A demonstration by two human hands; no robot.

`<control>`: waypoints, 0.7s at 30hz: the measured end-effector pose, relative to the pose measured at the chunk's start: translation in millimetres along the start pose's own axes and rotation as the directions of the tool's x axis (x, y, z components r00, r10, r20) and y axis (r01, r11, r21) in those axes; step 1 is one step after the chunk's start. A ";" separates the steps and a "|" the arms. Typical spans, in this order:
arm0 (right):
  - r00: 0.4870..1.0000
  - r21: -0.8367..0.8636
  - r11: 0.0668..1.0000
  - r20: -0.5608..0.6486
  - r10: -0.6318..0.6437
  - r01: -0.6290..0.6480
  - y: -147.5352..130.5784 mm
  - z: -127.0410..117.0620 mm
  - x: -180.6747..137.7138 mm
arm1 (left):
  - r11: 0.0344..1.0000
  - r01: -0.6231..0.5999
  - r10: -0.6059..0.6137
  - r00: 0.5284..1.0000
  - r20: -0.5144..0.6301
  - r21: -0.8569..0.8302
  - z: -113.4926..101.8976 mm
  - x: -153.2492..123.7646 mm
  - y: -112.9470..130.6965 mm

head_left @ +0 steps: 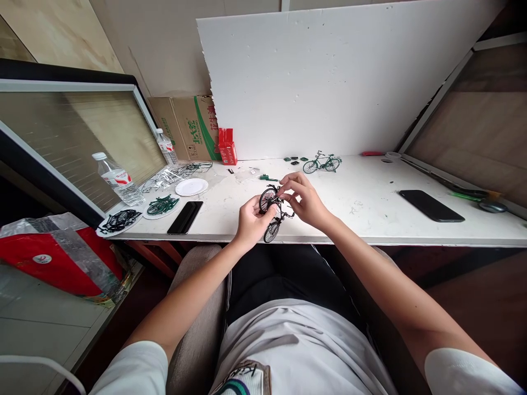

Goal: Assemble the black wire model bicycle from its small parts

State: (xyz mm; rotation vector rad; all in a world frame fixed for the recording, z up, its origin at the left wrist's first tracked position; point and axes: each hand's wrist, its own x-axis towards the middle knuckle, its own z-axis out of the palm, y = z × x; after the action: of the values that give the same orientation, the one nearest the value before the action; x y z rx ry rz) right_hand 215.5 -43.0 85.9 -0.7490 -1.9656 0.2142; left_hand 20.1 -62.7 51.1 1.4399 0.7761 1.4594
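A small black model bicycle (272, 231) is tilted above the front edge of the white table, with one wheel higher than the other. My left hand (252, 222) is closed around its upper wheel, the thumb lying across it. At the same wheel, my right hand (303, 198) has its fingertips pinched together; whatever is between them is too small to make out. Just beyond the hands lies a green piece (268, 177). Farther back, a green model bicycle (322, 163) stands upright, with several small dark green pieces (295, 160) to its left.
Plates of black parts (120, 220) and green parts (162, 205) sit at left, near a black phone (185, 217), a white plate (191, 187) and water bottles (119, 181). At right lie another phone (431, 206) and a mouse (492, 206). A white board (329, 77) stands behind.
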 end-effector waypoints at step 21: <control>0.978 0.043 0.998 -0.201 0.061 -0.053 -9.8 4.8 -3.3 | 0.995 -0.076 0.078 0.996 -0.032 0.062 0.0 -2.5 4.1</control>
State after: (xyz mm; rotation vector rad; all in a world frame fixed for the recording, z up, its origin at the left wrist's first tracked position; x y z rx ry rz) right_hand 208.5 -51.9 85.4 -0.7723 -1.7446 0.2008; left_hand 19.1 -66.6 53.8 1.5090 0.8003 1.5347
